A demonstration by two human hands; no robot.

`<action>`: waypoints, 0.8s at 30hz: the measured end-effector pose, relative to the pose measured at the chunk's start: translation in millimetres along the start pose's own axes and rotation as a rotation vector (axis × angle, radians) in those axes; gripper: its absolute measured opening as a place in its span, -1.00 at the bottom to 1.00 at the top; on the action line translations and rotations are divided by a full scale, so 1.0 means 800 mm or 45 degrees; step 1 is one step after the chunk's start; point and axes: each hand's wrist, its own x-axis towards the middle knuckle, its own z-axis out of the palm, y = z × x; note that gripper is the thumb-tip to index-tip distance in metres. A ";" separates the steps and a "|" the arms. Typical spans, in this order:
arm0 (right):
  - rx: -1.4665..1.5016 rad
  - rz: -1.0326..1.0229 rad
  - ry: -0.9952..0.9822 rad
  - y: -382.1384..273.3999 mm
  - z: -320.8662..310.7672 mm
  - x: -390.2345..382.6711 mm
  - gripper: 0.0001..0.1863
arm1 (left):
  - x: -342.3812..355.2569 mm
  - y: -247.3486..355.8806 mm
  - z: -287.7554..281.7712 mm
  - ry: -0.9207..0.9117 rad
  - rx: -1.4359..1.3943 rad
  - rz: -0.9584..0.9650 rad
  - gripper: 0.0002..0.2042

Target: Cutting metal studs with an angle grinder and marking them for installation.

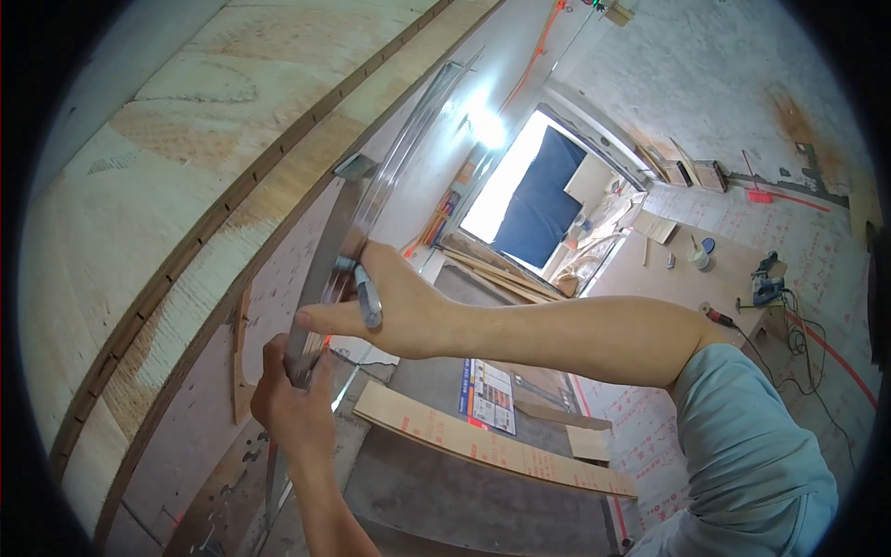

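A long shiny metal bar (325, 255), shaped like a channel or straightedge, slants up beside the edge of a wooden panel (227, 223). My left hand (302, 408) grips its lower end, thumb and fingers on either side. Higher up, my right hand (399, 302) is closed on the same bar, its thumb stretched along the near face. Tucked in that right hand is a grey marker pen (369, 302), which points toward the bar. Some of the right fingers are hidden behind the metal. Whether the bar touches the panel, I cannot tell.
Below lies a long pale board (492, 441) near a blue-and-white printed sheet (489, 397). At the right, a work table (673, 278) carries a tub (698, 258) and a blue power tool (768, 286); cords trail across the covered floor. A window (538, 200) with dark cloth is behind.
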 end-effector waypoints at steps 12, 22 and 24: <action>0.198 -0.077 0.182 -0.014 -0.029 -0.001 -0.34 | -0.001 0.017 0.002 0.022 0.005 -0.073 -0.67; 0.051 0.004 0.128 -0.036 -0.035 0.010 -0.40 | -0.004 0.006 0.002 0.022 -0.089 -0.101 -0.58; 0.043 0.025 0.151 -0.038 -0.028 0.007 -0.46 | -0.026 0.001 0.010 0.269 0.029 0.168 -0.56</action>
